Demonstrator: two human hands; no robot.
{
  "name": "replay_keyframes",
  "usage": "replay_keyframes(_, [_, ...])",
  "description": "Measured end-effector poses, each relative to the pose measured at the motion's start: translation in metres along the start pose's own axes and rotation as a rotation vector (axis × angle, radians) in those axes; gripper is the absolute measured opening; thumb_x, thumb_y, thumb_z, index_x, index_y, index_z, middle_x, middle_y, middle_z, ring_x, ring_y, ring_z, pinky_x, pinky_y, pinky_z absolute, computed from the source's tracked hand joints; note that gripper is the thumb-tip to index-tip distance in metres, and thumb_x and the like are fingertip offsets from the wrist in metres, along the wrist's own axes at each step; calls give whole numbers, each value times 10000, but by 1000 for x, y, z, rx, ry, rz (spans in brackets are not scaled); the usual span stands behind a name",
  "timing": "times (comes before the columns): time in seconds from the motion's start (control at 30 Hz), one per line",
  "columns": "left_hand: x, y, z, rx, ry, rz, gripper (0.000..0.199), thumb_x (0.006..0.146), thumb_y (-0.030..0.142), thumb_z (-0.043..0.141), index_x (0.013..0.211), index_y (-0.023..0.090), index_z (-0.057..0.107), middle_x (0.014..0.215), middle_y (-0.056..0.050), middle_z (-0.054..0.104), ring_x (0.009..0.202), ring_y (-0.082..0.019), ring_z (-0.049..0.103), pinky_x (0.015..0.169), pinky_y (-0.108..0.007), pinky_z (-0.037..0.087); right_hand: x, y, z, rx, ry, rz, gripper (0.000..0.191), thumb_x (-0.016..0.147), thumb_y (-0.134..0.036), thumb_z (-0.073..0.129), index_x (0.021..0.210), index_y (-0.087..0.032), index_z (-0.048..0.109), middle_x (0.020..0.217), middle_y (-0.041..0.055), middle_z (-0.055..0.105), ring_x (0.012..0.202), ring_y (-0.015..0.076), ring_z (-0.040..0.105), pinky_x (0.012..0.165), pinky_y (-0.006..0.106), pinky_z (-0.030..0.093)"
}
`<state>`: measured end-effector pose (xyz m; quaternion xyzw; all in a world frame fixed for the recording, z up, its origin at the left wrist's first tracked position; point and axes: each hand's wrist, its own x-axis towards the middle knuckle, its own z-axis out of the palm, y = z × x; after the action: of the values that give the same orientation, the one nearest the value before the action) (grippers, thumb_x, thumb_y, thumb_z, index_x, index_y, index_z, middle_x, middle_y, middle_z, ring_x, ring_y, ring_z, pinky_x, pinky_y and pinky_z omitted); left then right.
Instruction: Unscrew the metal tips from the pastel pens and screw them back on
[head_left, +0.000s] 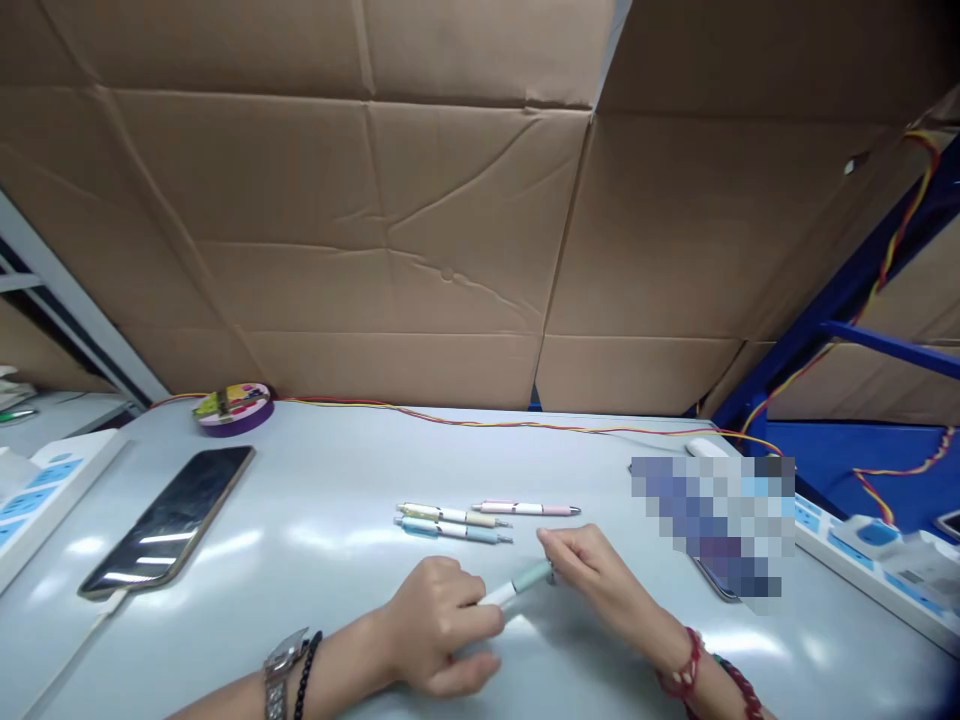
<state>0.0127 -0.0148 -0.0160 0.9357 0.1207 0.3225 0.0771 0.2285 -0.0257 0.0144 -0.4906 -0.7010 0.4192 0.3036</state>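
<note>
A pale, glossy table (322, 475) carries three pens near its middle: a yellow-and-white pen (448, 514) and, just beside it on the near side, a blue-and-white pen (454, 530), with a pink-and-white pen (525, 508) a little farther right. On the left lies a dark-screened phone (176, 515) with a white cable (75, 638) at its near end, and beyond it, close to the far edge, a round purple-sided item (238, 412) with a colourful top. Red and yellow wires (465, 424) run along the far edge, while on the right a pixelated patch (712, 525) hides most of what lies there.
</note>
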Motion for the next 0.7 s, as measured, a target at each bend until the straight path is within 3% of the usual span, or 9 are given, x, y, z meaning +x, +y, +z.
replay_keyframes(0.1, [1,1,-1,-57,40,-39,467,937,422,148,694,190,472,504,2,406,421,-136,313,451,-270,219,-2,0,8,220,-8,13,484,881,-584,314,577,-209,337,494,-57,325,471,100,315,470,236,268])
replay_keyframes(0.17, [3,1,-3,-196,91,-88,461,943,422,153,739,185,491,515,-2,452,433,-131,373,459,-258,255,-4,-2,15,434,-56,-7,402,840,-595,423,801,-198,475,596,-33,490,547,113,445,552,241,368])
replay_keyframes(0.23, [5,0,-5,-338,119,-107,461,937,458,170,769,180,498,560,-20,521,471,-132,450,480,-241,315,-5,-4,24,589,-104,6,398,825,-544,509,1035,-208,473,718,-4,576,625,123,519,633,264,419])
replay_keyframes(0.27, [6,0,-5,-400,119,-108,467,928,485,181,781,178,500,602,-36,558,509,-139,493,503,-236,353,-6,-5,29,636,-108,22,383,833,-516,520,1057,-208,483,729,2,589,635,124,536,647,270,430])
replay_keyframes(0.4, [9,1,-6,-537,140,-110,493,874,571,242,798,170,517,707,-79,620,592,-159,565,563,-237,438,-8,-6,45,742,-44,44,311,851,-491,508,927,-194,563,678,5,597,665,141,582,680,288,453])
replay_keyframes(0.57, [8,4,-1,-558,270,-105,474,898,504,249,691,174,518,543,-38,572,427,-118,485,463,-218,377,-10,-6,50,767,-44,78,311,825,-498,542,914,-202,576,704,12,633,677,152,617,690,303,479])
replay_keyframes(0.7, [8,4,-1,-609,245,-144,505,905,521,251,717,156,547,540,-35,540,438,-113,471,474,-211,383,-9,-5,47,762,-47,77,289,853,-465,520,926,-191,581,702,15,634,681,143,613,685,292,475])
